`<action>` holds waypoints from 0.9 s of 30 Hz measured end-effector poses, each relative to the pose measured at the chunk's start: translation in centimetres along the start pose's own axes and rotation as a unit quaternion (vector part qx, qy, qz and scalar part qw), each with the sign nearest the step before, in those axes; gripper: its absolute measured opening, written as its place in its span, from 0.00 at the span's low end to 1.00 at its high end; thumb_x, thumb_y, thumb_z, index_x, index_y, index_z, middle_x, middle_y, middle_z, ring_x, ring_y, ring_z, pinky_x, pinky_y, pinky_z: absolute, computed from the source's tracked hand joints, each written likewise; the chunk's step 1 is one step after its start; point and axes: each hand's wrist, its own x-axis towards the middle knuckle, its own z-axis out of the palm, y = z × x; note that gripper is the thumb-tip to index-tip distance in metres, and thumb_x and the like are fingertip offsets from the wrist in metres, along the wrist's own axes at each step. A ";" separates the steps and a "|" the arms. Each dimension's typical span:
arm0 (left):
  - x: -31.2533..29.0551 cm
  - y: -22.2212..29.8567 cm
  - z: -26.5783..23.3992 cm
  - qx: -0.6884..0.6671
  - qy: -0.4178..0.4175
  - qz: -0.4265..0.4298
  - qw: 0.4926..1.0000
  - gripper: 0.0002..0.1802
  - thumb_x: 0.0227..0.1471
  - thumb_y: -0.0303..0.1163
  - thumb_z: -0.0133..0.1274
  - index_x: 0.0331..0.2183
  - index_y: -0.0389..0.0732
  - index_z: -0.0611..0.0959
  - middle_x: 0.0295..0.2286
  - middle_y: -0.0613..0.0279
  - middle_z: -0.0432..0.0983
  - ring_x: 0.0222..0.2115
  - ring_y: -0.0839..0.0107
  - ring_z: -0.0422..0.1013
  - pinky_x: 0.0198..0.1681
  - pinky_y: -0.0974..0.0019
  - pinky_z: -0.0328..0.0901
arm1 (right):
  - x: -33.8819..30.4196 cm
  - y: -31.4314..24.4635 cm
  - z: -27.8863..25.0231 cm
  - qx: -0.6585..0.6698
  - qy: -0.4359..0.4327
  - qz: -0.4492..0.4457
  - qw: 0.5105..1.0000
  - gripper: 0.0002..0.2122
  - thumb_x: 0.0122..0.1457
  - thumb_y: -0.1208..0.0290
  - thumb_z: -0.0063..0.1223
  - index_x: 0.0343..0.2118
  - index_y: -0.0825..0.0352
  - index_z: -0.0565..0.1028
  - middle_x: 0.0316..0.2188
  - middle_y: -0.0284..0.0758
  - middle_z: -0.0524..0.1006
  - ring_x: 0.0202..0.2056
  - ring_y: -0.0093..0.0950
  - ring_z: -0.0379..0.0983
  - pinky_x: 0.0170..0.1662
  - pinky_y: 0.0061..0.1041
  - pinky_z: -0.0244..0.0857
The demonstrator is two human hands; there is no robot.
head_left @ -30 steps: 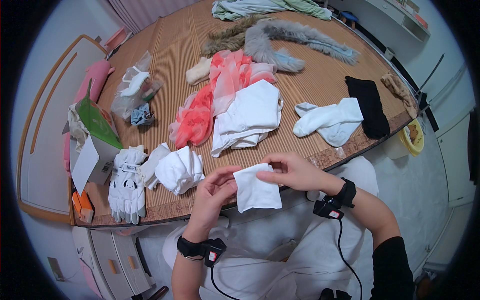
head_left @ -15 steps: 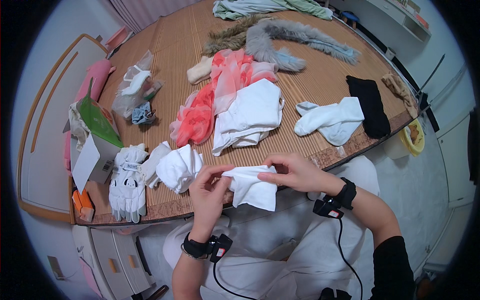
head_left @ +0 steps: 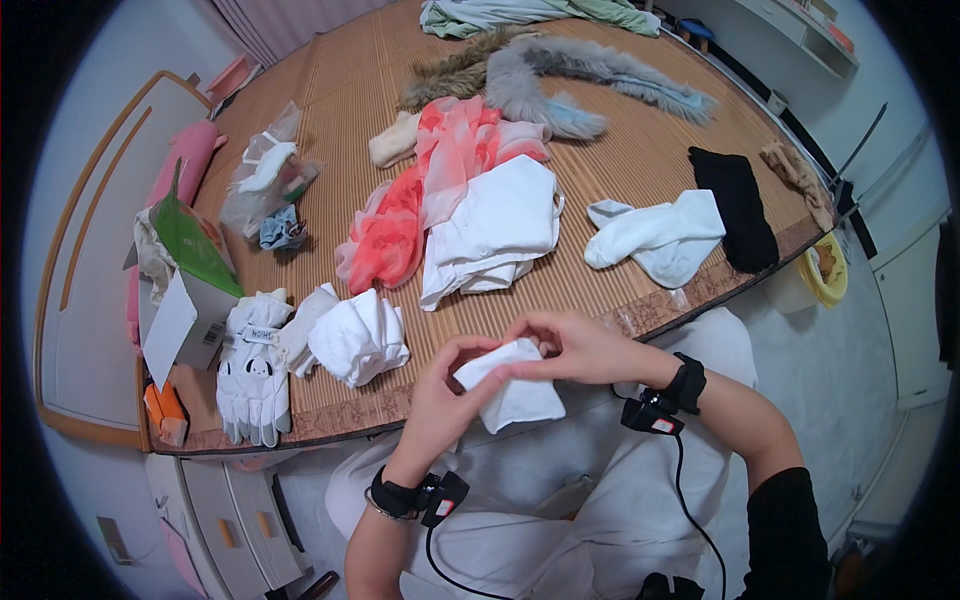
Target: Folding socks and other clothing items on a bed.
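Above my lap, at the bed's front edge, a small piece of white knit cloth (head_left: 522,400) is held between both hands, its upper part folded over and its lower end hanging free. My left hand (head_left: 450,385) pinches its left side, thumb in front. My right hand (head_left: 565,345) grips the top, its thumb pressed across the front and its fingers behind. Whether the cloth is a sock, I cannot tell. To the left lies a bunched white cloth bundle (head_left: 357,338) beside white gloves (head_left: 252,375). Beyond my hands is a folded white garment (head_left: 495,230).
A pair of white socks (head_left: 655,240) and a folded black cloth (head_left: 733,210) lie on the right. Behind are a coral scarf (head_left: 385,235) and a grey fur piece (head_left: 560,65). An open box (head_left: 185,320) stands left; a yellow-lined bin (head_left: 828,275) is off the right edge.
My hands have come closer together. The white cloth, spread wide between them before, is now folded smaller and turned at an angle.
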 end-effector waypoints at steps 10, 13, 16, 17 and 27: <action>-0.1 -0.4 -0.7 -0.034 0.042 -0.035 0.998 0.10 0.51 0.27 0.53 0.38 0.35 0.77 0.34 0.66 0.73 0.34 0.81 0.69 0.32 0.78 0.65 | -0.2 -1.1 -0.2 -0.144 0.069 -0.084 0.984 0.11 0.51 0.68 0.58 0.31 0.66 0.68 0.28 0.30 0.67 0.28 0.19 0.65 0.29 0.18 0.62; -0.1 -0.7 -0.7 0.018 0.039 -0.011 0.999 0.10 0.52 0.27 0.53 0.38 0.35 0.76 0.33 0.66 0.72 0.35 0.80 0.69 0.32 0.79 0.64 | -0.3 -1.7 -0.2 -0.164 0.061 -0.073 0.982 0.11 0.50 0.67 0.59 0.30 0.67 0.69 0.29 0.32 0.67 0.29 0.22 0.66 0.30 0.19 0.62; -0.1 -0.8 -0.8 0.020 0.037 -0.019 0.999 0.10 0.52 0.27 0.53 0.38 0.35 0.76 0.32 0.68 0.71 0.34 0.81 0.68 0.31 0.80 0.63 | -0.3 -1.8 0.1 -0.151 0.073 -0.091 0.982 0.09 0.51 0.69 0.56 0.32 0.67 0.71 0.29 0.32 0.67 0.29 0.22 0.66 0.29 0.19 0.62; 0.0 -0.7 -0.8 0.020 0.037 -0.018 0.999 0.10 0.52 0.27 0.53 0.38 0.35 0.76 0.32 0.68 0.71 0.34 0.81 0.68 0.31 0.80 0.63 | -0.1 -1.3 0.0 -0.151 0.074 -0.091 0.982 0.09 0.51 0.69 0.56 0.32 0.67 0.71 0.29 0.32 0.67 0.29 0.22 0.66 0.29 0.19 0.62; 0.1 -0.6 -1.0 -0.153 0.049 -0.082 0.984 0.12 0.53 0.30 0.51 0.40 0.38 0.74 0.29 0.70 0.72 0.28 0.86 0.67 0.30 0.80 0.62 | -0.1 -1.1 -0.1 0.050 0.031 -0.037 0.998 0.09 0.52 0.76 0.54 0.37 0.68 0.72 0.33 0.31 0.69 0.31 0.16 0.68 0.38 0.16 0.66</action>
